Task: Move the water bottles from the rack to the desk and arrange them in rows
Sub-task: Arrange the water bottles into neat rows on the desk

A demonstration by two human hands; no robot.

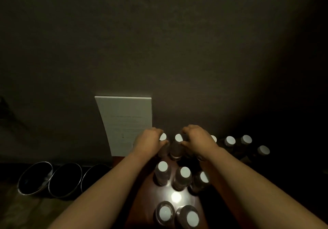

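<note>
Clear water bottles with white caps stand upright on a dark reddish desk point(142, 198). My left hand point(149, 142) grips the back-left bottle point(163, 137) just below its cap. My right hand point(197, 140) wraps around the neck of the bottle beside it point(178, 138). In front of them stands a row of three bottles point(184, 172), and two more bottles point(166, 212) stand nearest me. Further right, in the dark, several bottles point(246, 140) stand on what may be the rack; its frame is too dark to make out.
A white printed card point(126, 122) leans against the brown wall behind the desk. Three dark round bowls point(64, 179) sit in a row on the lower left. A bright light spot reflects off the desk top point(175, 196).
</note>
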